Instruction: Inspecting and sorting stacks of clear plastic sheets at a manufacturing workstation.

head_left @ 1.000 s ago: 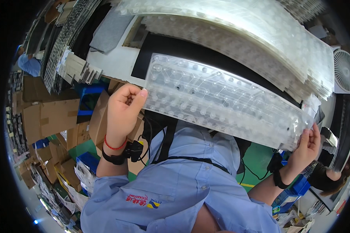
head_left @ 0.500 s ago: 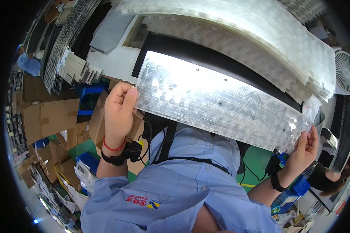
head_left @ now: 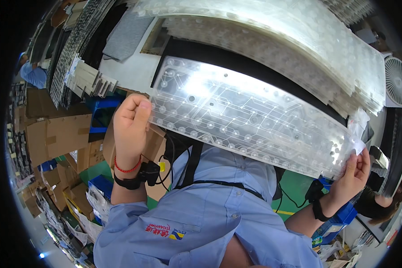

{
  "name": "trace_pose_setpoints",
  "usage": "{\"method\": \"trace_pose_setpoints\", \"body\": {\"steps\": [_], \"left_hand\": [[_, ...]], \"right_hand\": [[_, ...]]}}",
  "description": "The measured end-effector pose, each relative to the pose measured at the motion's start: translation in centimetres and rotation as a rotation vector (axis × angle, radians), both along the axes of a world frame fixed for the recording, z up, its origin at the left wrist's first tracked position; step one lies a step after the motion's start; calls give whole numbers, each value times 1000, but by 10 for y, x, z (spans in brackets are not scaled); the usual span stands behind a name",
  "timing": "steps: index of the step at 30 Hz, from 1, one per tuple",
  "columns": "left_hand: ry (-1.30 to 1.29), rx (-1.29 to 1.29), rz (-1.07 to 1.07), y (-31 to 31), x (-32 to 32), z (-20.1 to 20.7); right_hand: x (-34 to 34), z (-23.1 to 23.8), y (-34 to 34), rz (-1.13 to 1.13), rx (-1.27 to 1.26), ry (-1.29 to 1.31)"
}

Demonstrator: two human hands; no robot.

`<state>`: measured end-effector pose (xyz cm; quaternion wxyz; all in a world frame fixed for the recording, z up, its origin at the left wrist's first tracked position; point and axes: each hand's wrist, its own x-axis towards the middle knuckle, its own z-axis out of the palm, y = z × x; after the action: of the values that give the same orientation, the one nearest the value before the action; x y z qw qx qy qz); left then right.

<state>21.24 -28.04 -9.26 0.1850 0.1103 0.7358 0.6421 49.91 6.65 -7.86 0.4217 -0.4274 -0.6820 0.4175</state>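
Stretched between my two hands is a clear keyboard membrane point(head_left: 241, 116), a long see-through sheet with pale circuit lines, round dots and a few holes. It slants down to the right above my lap, with bright glare across its upper left. My left hand point(head_left: 131, 123) pinches its left end between thumb and fingers. At the lower right corner my right hand point(head_left: 352, 176) grips the other end, thumb on top. Beyond the sheet lies a black mat point(head_left: 201, 52) on the white table, partly covered by the membrane.
Tall stacks of clear sheets point(head_left: 272, 51) fill the far side. A grey cloth point(head_left: 128, 33) lies at the far left, near pale strips point(head_left: 90, 78). Crumpled white material point(head_left: 358, 124) and a fan point(head_left: 398, 82) are at right. Cardboard boxes point(head_left: 60, 136) stand left; other people are at both sides.
My left hand has shifted slightly left and my right hand slightly right and down. The membrane lies flatter, its glare has moved, and fewer dark spots show on it.
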Motion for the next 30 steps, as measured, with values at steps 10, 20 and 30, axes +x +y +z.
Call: {"method": "trace_pose_setpoints", "body": {"steps": [10,20,30], "left_hand": [[25,-152,5,2,-5,-14],[-312,-74,-249,13,9,-3],[-352,-15,-250,18,17,-6]], "right_hand": [[2,-19,5,118,-19,-224],[-1,-21,6,90,84,-199],[1,-23,12,12,-25,-91]]}}
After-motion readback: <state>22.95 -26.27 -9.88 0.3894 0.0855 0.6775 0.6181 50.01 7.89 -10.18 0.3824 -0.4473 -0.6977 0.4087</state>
